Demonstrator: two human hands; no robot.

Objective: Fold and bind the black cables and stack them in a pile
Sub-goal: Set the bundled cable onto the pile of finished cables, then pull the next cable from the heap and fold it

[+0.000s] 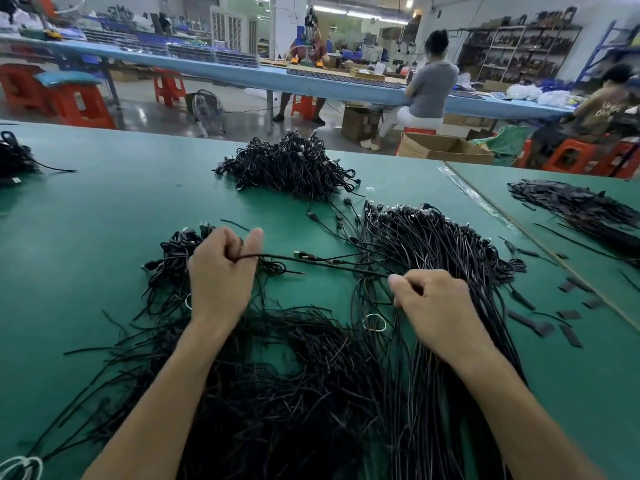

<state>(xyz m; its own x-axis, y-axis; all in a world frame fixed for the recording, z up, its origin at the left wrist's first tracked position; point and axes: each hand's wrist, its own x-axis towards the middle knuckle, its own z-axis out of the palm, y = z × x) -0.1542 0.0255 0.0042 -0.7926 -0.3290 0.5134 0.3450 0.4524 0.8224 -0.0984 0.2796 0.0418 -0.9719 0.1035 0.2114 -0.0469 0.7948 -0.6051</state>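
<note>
Left hand [221, 275] and right hand [438, 306] each pinch one cable [332, 264], taut between them. Keep folds even, then bind tight.

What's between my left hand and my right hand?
In the head view, one black cable stretches from the left hand to the right hand, a plug partway along, over green table.

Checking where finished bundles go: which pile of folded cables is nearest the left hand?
The small pile just beyond the left hand, partly hidden by it; the larger heap sits far back at mid-table.
</note>
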